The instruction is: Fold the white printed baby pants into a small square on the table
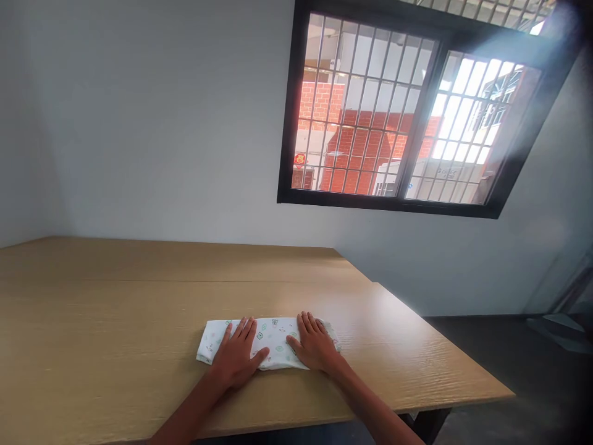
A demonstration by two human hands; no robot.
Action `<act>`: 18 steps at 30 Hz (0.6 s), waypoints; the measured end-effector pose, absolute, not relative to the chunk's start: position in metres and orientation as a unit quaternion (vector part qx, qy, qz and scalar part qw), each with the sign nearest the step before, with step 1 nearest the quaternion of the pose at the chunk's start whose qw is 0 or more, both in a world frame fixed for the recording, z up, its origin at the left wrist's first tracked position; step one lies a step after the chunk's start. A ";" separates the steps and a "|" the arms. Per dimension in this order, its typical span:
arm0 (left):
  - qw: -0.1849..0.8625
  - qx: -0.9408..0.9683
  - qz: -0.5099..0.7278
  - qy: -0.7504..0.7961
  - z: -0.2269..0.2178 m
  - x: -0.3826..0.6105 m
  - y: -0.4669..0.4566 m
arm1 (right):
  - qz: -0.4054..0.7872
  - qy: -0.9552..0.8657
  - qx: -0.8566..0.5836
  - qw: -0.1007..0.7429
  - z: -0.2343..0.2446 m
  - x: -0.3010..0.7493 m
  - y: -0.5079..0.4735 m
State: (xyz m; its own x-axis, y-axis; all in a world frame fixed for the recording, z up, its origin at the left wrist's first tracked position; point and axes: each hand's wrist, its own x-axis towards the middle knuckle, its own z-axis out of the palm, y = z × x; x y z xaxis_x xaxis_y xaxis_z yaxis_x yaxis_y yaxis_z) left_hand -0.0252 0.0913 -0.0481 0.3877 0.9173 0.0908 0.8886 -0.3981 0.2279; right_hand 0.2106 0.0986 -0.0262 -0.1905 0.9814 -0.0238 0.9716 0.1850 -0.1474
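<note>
A folded white cloth [277,340] with small green and dark printed figures lies flat near the front edge of the table, longer from side to side than from front to back. On its left part rests my left hand [237,353], palm down, with the fingers stretched out and the thumb pointing right. My right hand [315,346] presses flat on the right part, fingers forward and thumb spread to the left. Between the two hands the printed middle of the cloth shows. The cloth's parts under both palms are hidden.
The wooden table [115,334] reaches back to a pale wall [162,123], with a seam across its surface. Its right edge slants toward me, with dark floor [482,352] beyond. A dark-framed barred window [393,111] sits above on the right. A dark table leg [430,423] shows below.
</note>
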 end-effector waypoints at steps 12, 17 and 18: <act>0.041 0.805 0.084 0.586 -0.058 -0.071 0.098 | 0.050 -0.731 -0.679 0.054 -0.019 0.220 0.094; 0.050 0.796 0.058 0.601 -0.051 -0.067 0.095 | 0.065 -0.692 -0.714 0.088 -0.012 0.252 0.101; 0.053 0.793 0.054 0.605 -0.049 -0.063 0.094 | 0.069 -0.689 -0.714 0.099 -0.011 0.258 0.103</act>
State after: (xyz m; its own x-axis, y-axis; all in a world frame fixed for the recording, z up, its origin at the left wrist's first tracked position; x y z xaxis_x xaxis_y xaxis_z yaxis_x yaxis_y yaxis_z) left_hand -0.0633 0.0943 -0.0487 0.2628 0.9646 0.0219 0.9531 -0.2630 0.1497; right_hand 0.2583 0.1030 -0.0110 0.0403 0.9985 0.0380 0.9711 -0.0301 -0.2370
